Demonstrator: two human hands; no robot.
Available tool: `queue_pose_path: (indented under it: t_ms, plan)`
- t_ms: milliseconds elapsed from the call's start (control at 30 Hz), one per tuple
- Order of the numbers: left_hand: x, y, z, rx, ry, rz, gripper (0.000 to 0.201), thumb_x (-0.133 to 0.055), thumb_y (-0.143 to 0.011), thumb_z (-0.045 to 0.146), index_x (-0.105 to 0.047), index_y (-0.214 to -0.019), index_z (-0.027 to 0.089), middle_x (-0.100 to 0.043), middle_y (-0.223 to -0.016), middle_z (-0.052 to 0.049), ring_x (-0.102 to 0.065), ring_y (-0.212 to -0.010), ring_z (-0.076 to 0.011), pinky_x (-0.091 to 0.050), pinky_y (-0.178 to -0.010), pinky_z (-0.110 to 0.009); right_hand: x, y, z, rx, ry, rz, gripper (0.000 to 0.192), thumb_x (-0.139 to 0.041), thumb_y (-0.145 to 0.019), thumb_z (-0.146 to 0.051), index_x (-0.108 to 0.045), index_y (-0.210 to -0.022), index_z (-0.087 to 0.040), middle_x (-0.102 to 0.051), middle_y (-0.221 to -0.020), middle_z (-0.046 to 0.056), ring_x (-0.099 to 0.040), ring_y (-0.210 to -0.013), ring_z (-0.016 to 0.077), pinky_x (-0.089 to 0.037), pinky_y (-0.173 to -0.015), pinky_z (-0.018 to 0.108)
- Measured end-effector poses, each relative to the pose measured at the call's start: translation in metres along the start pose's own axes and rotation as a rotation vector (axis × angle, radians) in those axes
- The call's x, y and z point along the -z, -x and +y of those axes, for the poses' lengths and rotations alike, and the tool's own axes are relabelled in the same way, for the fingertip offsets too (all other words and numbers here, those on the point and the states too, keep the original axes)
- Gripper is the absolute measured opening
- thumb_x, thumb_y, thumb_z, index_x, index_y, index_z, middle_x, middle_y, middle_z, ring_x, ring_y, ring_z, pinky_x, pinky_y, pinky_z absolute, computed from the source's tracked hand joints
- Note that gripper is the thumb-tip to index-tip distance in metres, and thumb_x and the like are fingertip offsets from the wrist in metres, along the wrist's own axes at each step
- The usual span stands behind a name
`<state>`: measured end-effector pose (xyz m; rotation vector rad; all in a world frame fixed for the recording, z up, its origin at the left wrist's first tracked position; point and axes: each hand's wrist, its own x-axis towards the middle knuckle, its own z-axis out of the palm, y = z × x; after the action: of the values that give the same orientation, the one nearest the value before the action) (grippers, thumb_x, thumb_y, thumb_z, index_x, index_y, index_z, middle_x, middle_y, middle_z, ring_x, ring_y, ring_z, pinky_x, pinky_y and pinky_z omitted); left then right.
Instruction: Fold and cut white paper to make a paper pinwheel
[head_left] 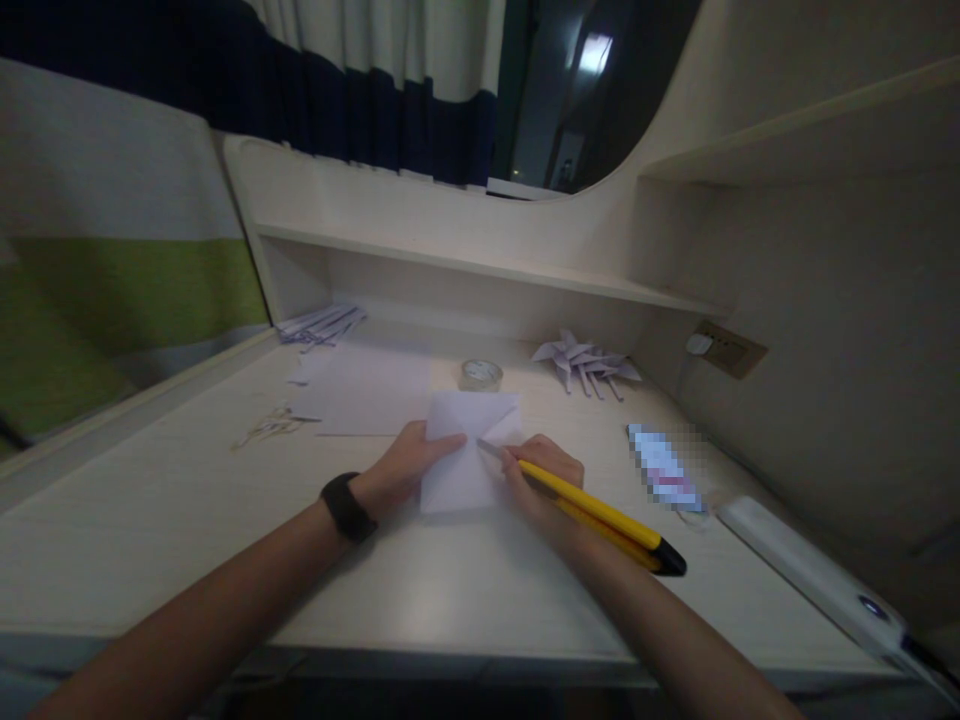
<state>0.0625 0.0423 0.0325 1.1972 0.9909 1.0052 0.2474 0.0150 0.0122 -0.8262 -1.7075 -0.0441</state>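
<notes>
A folded white sheet of paper (457, 480) is held up in front of me, above the desk. My left hand (409, 465) grips its left edge, thumb lying on top and the other fingers hidden behind. In my right hand (551, 465) is a yellow and black utility knife (607, 515), its handle pointing back toward my forearm. The grey blade tip touches or hovers just over the paper near a diagonal flap at the upper right; I cannot tell which. Behind the paper stands a roll of clear tape (481, 375).
Paper pinwheels (581, 360) lie at the back right, and rolled or folded paper strips (322, 325) at the back left. Flat white sheets (367, 390) and thin pale strips (266, 428) are on the left. A phone (666, 468) and a white power strip (817, 570) lie right.
</notes>
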Motion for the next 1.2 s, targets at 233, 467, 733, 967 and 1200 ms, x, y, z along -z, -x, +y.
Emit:
queue_pose_path:
  t_ms: [233, 467, 733, 967, 1200]
  plan:
    - [0.000, 0.001, -0.002, -0.009, -0.018, -0.032, 0.031, -0.069, -0.071, 0.026, -0.066, -0.094, 0.006, -0.070, -0.095, -0.017, -0.065, -0.074, -0.0240, -0.050, -0.065, -0.033, -0.004, 0.005, 0.002, 0.026, 0.011, -0.008, 0.015, -0.057, -0.081, -0.020, -0.068, -0.072, -0.021, -0.064, -0.060, 0.001, -0.057, -0.054, 0.0139, -0.047, -0.054, 0.028]
    - [0.001, 0.001, -0.003, -0.045, -0.022, -0.058, 0.032, -0.068, -0.072, 0.029, -0.067, -0.095, 0.007, -0.070, -0.093, -0.016, -0.065, -0.074, -0.0238, -0.050, -0.065, -0.033, -0.001, 0.009, 0.001, 0.029, 0.002, -0.084, 0.012, -0.057, -0.080, -0.018, -0.068, -0.079, -0.021, -0.066, -0.066, 0.003, -0.058, -0.058, 0.0160, -0.048, -0.060, 0.032]
    - [0.000, -0.004, -0.011, -0.100, -0.109, -0.039, 0.036, -0.067, -0.072, 0.032, -0.066, -0.098, 0.008, -0.069, -0.097, -0.016, -0.065, -0.081, -0.0251, -0.050, -0.070, -0.035, -0.001, 0.009, 0.008, 0.076, 0.007, -0.092, 0.011, -0.059, -0.079, -0.020, -0.068, -0.084, -0.021, -0.069, -0.070, 0.003, -0.059, -0.058, 0.0155, -0.049, -0.059, 0.031]
    - [-0.002, -0.003, -0.011, -0.107, -0.207, 0.009, 0.029, -0.063, -0.074, 0.030, -0.068, -0.091, 0.007, -0.070, -0.092, -0.015, -0.064, -0.075, -0.0242, -0.049, -0.063, -0.032, 0.006, 0.004, 0.011, 0.185, -0.004, -0.291, 0.015, -0.059, -0.078, -0.025, -0.065, -0.091, -0.019, -0.066, -0.068, 0.005, -0.058, -0.063, 0.0169, -0.049, -0.058, 0.030]
    - [0.003, -0.010, -0.010, -0.128, -0.359, 0.125, 0.026, -0.060, -0.073, 0.031, -0.069, -0.081, 0.008, -0.071, -0.082, -0.012, -0.063, -0.069, -0.0246, -0.044, -0.057, -0.030, 0.011, 0.000, 0.016, 0.261, -0.008, -0.487, 0.038, -0.059, -0.081, -0.027, -0.056, -0.118, -0.016, -0.067, -0.083, 0.008, -0.060, -0.077, 0.0193, -0.052, -0.067, 0.031]
